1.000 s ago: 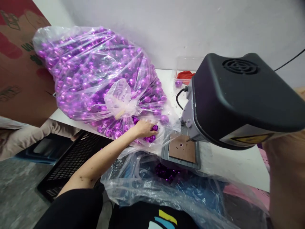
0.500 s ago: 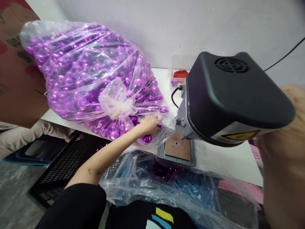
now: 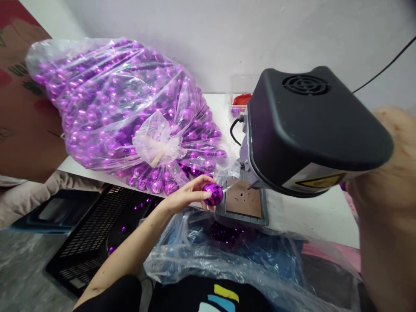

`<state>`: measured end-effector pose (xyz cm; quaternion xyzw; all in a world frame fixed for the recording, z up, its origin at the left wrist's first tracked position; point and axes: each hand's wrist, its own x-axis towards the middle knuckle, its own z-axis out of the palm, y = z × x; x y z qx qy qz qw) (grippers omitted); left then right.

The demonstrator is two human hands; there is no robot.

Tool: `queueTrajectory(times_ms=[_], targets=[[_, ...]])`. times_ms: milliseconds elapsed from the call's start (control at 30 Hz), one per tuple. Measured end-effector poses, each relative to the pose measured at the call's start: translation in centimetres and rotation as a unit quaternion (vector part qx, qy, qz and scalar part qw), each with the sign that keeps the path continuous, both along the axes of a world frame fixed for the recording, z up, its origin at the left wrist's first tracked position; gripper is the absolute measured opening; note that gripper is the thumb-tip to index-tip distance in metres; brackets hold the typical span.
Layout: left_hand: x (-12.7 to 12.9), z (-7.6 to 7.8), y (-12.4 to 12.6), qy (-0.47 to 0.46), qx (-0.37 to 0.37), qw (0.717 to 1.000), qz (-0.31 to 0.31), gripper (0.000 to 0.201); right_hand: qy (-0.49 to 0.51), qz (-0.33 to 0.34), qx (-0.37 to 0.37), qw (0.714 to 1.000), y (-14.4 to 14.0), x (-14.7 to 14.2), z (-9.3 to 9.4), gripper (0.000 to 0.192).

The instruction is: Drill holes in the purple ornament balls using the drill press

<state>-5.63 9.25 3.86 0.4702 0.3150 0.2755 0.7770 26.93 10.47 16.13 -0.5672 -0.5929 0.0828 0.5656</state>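
Between the thumb and fingers of my left hand [image 3: 191, 193] is a shiny purple mirror-ball ornament [image 3: 213, 194], just left of the drill press base. My right hand [image 3: 398, 143] is at the far right, behind the black housing of the drill press [image 3: 318, 125]; its fingers and whatever they grip are hidden. Under the machine head lies a brown board [image 3: 243, 198] with a small hole, on the grey base [image 3: 264, 215]. A big clear plastic bag [image 3: 156, 138] full of purple balls lies on the table, left of the machine.
A cardboard box [image 3: 24, 99] stands at the left. Below the table are a black crate [image 3: 84, 242] with a few purple balls and an open clear bag [image 3: 201, 253] holding more. A clear container [image 3: 246, 89] with something red stands by the wall.
My left hand has drawn back from the mouth of the big bag, toward me, and now holds a purple ball in view. My right hand remains behind the machine.
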Motion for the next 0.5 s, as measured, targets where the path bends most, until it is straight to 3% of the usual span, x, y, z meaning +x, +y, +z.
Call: queueTrajectory(times_ms=[100,200,367,500], targets=[[2.3,-1.7,-1.3,-0.063,-0.078,0.995,-0.029,0.046,0.061,0.002,0.001,0.998,0.1,-0.2,0.0,0.032],[4.7,-3.1,-2.2,-0.09,-0.115,0.989,0.007,0.046,0.081,0.019,0.01,0.997,0.2,-0.4,0.1,0.031],[7.0,-3.6,-1.5,0.032,-0.012,0.996,0.086,0.053,0.087,0.033,0.004,0.996,0.1,-0.3,0.2,0.036],[6.3,-4.0,0.3,0.137,0.056,0.975,0.164,0.047,0.073,0.029,0.005,0.997,0.2,-0.2,0.2,0.042]])
